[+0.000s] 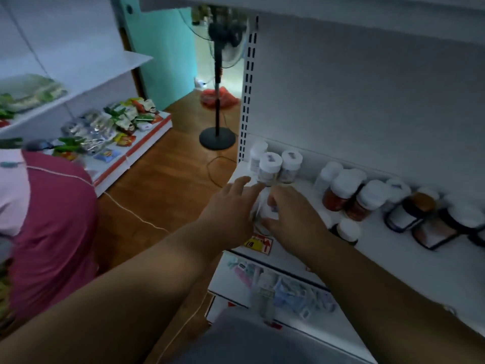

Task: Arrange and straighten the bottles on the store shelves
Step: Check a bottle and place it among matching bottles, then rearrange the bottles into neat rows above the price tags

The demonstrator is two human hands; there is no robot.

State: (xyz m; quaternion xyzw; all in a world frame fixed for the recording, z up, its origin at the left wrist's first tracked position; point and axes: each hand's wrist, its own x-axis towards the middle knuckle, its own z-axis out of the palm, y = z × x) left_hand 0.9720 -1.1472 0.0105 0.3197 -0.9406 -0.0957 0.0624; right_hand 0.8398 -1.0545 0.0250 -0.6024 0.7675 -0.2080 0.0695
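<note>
We have both hands on one white-capped bottle (266, 210) at the front left of the shelf (393, 258), just ahead of three upright bottles (271, 166) in the corner. Our right hand (291, 214) curls its fingers over the cap, likely so we can turn or seat it; our left hand (231, 206) lies along its side with fingers nearly straight and slightly spread, steadying it. Blur hides whether it stands fully upright. Well to the right, red-filled jars (349, 195) huddle unevenly and dark bottles (430, 222) look tipped, so that stretch probably still needs straightening.
</note>
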